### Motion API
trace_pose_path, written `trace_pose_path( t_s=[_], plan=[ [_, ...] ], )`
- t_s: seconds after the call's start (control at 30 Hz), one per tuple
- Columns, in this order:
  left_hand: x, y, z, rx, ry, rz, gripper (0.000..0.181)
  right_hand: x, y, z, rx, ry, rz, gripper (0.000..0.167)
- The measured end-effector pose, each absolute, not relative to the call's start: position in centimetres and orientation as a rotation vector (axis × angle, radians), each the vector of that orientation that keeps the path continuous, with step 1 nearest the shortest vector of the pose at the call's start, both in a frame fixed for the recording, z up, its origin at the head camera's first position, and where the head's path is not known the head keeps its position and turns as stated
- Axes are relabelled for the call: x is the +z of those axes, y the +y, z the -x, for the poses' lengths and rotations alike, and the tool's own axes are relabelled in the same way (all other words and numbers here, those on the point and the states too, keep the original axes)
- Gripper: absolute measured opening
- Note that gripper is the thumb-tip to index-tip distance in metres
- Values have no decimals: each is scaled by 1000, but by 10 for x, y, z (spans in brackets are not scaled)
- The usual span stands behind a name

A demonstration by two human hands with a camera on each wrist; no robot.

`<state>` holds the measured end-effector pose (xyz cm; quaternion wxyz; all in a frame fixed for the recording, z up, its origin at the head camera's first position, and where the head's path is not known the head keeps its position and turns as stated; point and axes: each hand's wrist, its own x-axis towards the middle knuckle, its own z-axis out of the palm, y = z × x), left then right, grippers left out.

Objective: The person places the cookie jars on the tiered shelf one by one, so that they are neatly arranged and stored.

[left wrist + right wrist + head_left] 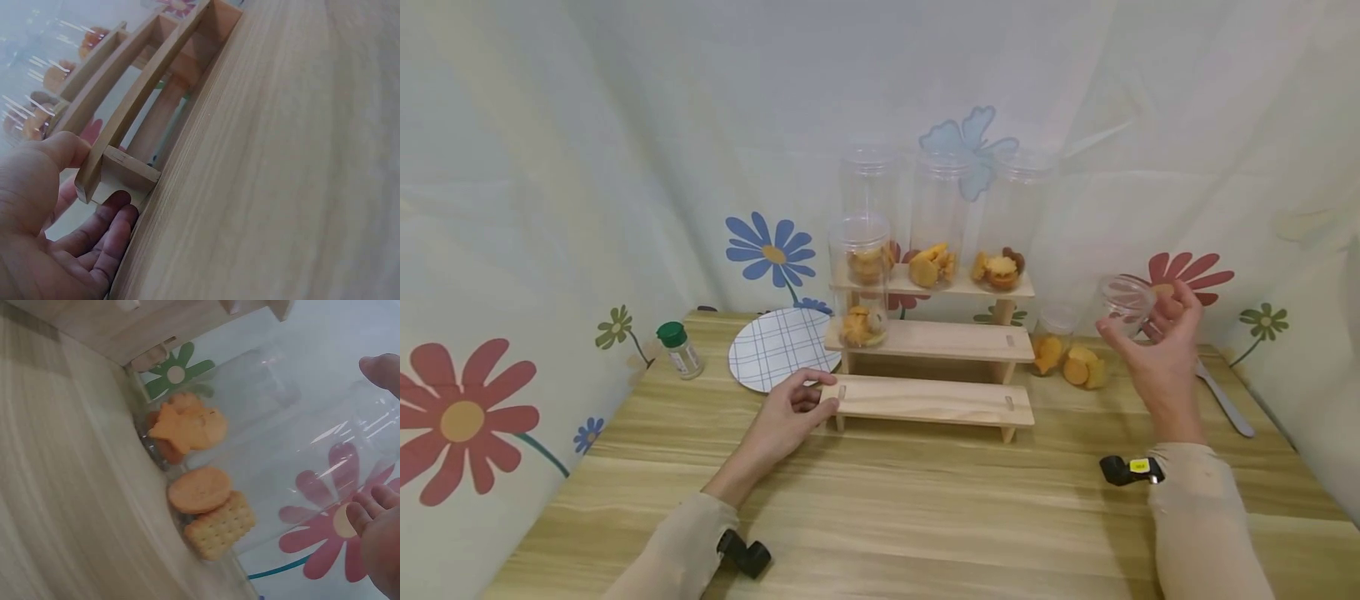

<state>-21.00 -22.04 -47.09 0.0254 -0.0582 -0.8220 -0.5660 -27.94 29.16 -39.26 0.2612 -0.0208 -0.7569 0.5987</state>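
My left hand (790,412) grips the left end of the lowest step of a light wooden tiered stand (925,400), thumb on top. In the left wrist view, the fingers (103,234) curl by the step's end. My right hand (1165,354) holds a tall clear jar (1123,296) near its top, with thumb and fingers on opposite sides. Round and rectangular biscuits (219,519) lie at that jar's bottom. Beside it stands another clear jar (1057,321) with orange, star-shaped biscuits (181,428).
Several clear jars of biscuits stand on the stand's upper steps, including one jar (859,275) on the middle step. Left of the stand are a checked plate (775,350) and a green-capped shaker (680,350). A knife (1228,404) lies at right. A flowered curtain hangs behind.
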Motion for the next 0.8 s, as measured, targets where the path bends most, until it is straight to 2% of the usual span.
trace_pose_path(
  t_s=[0.8],
  plan=[
    [-469,-220,210,-1741,-2549,169,32,-436,291,290,1613,-2283,111,99]
  ],
)
